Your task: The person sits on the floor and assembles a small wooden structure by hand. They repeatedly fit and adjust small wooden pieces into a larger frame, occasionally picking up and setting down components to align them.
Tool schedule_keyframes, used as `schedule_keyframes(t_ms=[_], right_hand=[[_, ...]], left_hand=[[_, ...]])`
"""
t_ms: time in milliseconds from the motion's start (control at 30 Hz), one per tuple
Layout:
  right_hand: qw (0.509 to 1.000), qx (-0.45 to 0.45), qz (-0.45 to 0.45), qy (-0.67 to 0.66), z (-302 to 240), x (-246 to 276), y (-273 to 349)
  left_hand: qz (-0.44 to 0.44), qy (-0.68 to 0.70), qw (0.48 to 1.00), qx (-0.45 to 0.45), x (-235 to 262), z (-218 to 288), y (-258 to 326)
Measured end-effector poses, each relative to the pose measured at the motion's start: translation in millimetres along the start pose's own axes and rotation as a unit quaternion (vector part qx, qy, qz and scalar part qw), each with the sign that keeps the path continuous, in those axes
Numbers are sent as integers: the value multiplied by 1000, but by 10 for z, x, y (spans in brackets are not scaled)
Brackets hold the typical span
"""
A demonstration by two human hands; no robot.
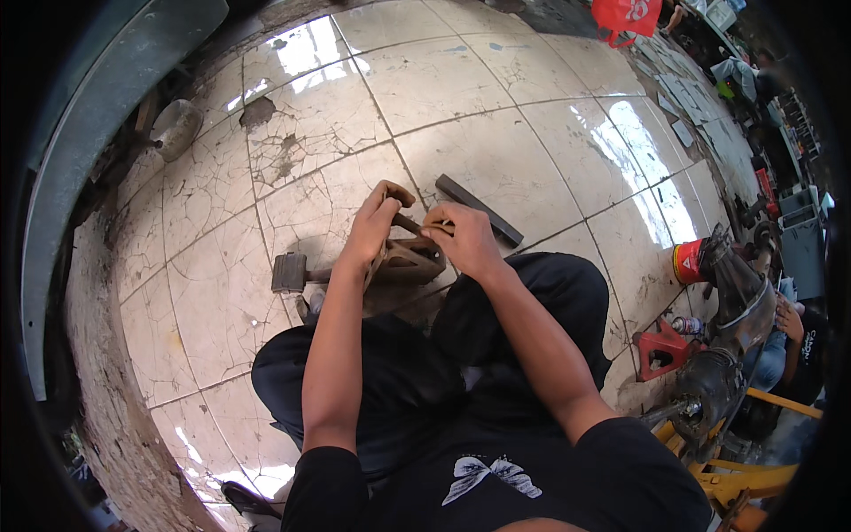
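Observation:
Between my knees, a rusty brown metal part (408, 269) with an angular, open frame is low over the tiles. My left hand (379, 226) is closed around its left side, fingers curled over the top. My right hand (463, 238) is closed in a pinch at its upper right, on a small brown piece whose kind I cannot make out. Just beyond my right hand, a dark square metal bar (483, 211) lies slanted on the floor. By my left forearm, a blocky grey hammer head (289, 272) lies on the tiles, its shaft passing behind the forearm.
Cracked cream tiles (479, 89) surround me. At right stand a red jack stand (660, 350), a red can (688, 262), a spray can (687, 325) and a greasy axle assembly (722, 372). Another person's hand (788, 319) is beyond it. A long grey metal panel (84, 133) curves along the left.

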State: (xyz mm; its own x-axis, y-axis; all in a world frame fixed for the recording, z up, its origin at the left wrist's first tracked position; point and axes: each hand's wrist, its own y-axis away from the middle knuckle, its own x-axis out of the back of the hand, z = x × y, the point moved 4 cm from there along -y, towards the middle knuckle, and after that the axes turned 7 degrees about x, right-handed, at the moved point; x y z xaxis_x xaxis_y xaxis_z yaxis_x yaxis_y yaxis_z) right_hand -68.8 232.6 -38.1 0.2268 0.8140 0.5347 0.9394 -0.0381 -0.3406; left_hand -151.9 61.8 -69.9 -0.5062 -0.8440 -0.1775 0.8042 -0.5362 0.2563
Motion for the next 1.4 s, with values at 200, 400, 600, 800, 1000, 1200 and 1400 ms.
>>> schedule_keyframes(t_ms=[200, 400, 600, 800, 1000, 1200, 1400], right_hand=[[996, -8, 41, -83, -66, -70, -68], [978, -89, 17, -190, -47, -164, -126], [990, -55, 91, -96, -105, -116, -172], [988, -55, -40, -137, -131, -252, -216], [966, -182, -177, -50, 151, -115, -138], [974, -129, -136, -131, 31, -156, -81], [968, -163, -175, -76, 267, -111, -47]], left_hand=[[59, 41, 997, -16, 40, 175, 160], [141, -62, 986, -67, 299, 239, 275], [176, -141, 972, -64, 195, 416, 565], [201, -204, 955, -73, 42, 351, 444], [226, -215, 950, -21, -35, 287, 439], [223, -219, 950, -8, -48, 295, 436], [225, -230, 945, -61, 42, 203, 360]])
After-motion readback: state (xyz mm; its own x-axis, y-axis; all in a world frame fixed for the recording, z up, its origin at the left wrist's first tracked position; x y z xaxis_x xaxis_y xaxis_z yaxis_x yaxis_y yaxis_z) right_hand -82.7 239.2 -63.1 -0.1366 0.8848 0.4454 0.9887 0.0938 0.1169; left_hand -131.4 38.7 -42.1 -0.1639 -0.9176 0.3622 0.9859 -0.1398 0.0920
